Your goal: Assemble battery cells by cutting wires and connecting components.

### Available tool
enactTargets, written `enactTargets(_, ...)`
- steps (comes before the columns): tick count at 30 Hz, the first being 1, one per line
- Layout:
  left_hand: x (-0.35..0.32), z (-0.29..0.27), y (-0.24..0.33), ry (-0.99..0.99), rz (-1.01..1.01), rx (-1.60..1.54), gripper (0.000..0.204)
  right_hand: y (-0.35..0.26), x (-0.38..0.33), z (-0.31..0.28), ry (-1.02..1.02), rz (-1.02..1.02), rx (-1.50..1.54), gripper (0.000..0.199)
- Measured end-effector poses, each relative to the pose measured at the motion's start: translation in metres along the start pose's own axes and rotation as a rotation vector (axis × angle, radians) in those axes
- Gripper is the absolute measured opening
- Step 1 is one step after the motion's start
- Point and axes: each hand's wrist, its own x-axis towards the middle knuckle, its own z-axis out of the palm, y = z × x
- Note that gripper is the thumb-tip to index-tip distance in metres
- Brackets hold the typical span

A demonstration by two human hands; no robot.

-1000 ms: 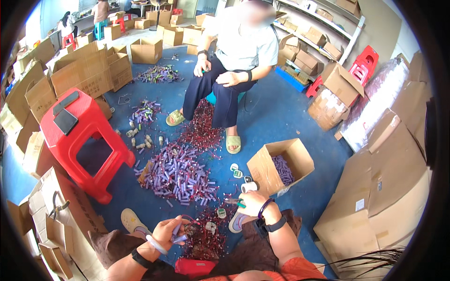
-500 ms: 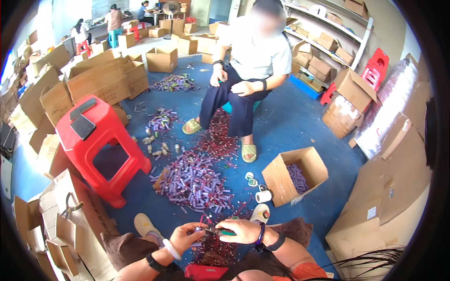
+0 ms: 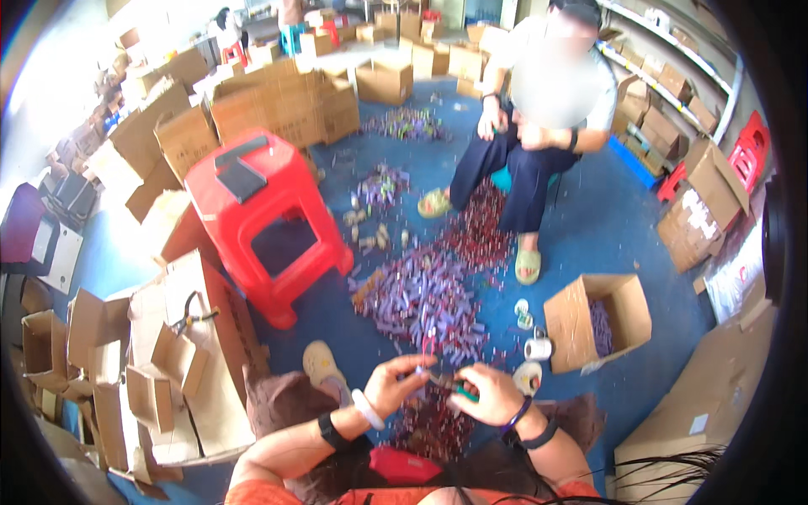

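Head view, only one. Lower centre of frame: left hand (image 3: pixel 396 383) with white bangle and black wristband, fingers pinched on a small purple tube-like piece (image 3: pixel 423 367). Right hand (image 3: pixel 484 394) just beside it, closed around a small green-handled hand tool (image 3: pixel 454 387), tip pointed toward the piece; the exact kind of tool is too small to tell. Both hands meet above a pile of small red pieces (image 3: pixel 429 425) at the person's lap.

Centre of frame: big heap of purple tube pieces (image 3: pixel 421 299) on the blue floor (image 3: pixel 606 227). Right of it an open brown cardboard box (image 3: pixel 576 324) with purple pieces inside, and white tape rolls (image 3: pixel 537 348) touching its left side. Left centre: red plastic stool (image 3: pixel 261 210) with dark flat items on top. Far left: flattened cardboard sheets (image 3: pixel 168 362) with pliers lying on them. Top centre right: seated co-worker (image 3: pixel 539 126), hands together at the knees, red pieces by the feet.

Risk, judged: tool tip sits very near the left fingertips, so a slip could nick them. The pinch is light, so the piece could drop into the red pile and mix the colours.
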Motion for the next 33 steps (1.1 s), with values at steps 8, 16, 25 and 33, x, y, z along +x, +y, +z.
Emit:
enactTargets(8, 0.011, -0.005, 0.009, 0.022, 0.025, -0.122, 0.039, -0.008, 0.021, -0.001, 0.134, -0.067, -0.095, 0.026)
enactTargets(16, -0.001, 0.0, -0.001, -0.025, 0.179, 0.072, 0.046, -0.008, 0.013, 0.004, 0.144, -0.091, -0.163, 0.029)
enactTargets(25, -0.001, -0.001, 0.004, -0.052, 0.167, 0.19, 0.051, -0.006, 0.013, 0.006, 0.115, -0.096, -0.126, 0.031)
enactTargets(33, -0.002, 0.0, -0.007, -0.086, 0.121, 0.166, 0.06, -0.005, 0.016, 0.011, 0.129, -0.177, -0.17, 0.033)
